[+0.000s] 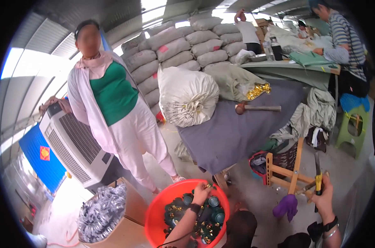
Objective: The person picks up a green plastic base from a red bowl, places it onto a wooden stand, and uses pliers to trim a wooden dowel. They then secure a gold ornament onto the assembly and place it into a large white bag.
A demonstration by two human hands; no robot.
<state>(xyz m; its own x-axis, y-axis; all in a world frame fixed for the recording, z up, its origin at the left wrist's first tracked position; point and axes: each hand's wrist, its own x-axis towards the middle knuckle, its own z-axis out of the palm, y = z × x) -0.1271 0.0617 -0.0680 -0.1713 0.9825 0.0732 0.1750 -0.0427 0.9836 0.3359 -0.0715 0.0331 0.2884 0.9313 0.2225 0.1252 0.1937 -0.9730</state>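
Pliers (318,177) with yellow grips stand upright in the right hand (324,199), which is closed around the handles near the lower right of the view; the jaws point up, and what, if anything, they pinch is too small to tell. The left hand (201,193) is over the red tub (162,206) at the bottom centre, fingers closed on a small piece with a glint of gold at its tip; its shape cannot be made out. The tub holds dark green round parts (214,202) with gold bits among them, partly hidden by the forearm, and its lower edge is cut off by the frame. Just left of it a cardboard box (125,231) holds a heap of shiny silver pieces (100,211), too blurred to identify. A purple cloth (286,205) hangs by a wooden frame (292,171) between the hands. Behind, a table under a grey cover (233,132) carries a tied white sack (187,97), a hammer (257,108) and a small pile of gold pieces (258,90). A person in a green top (113,93) stands at left beside a white cooler unit (73,146). Stacked sacks (187,45) fill the background. At upper right another person in a striped shirt (344,37) is partly cut off by the dark rim, near a green stool (352,128).
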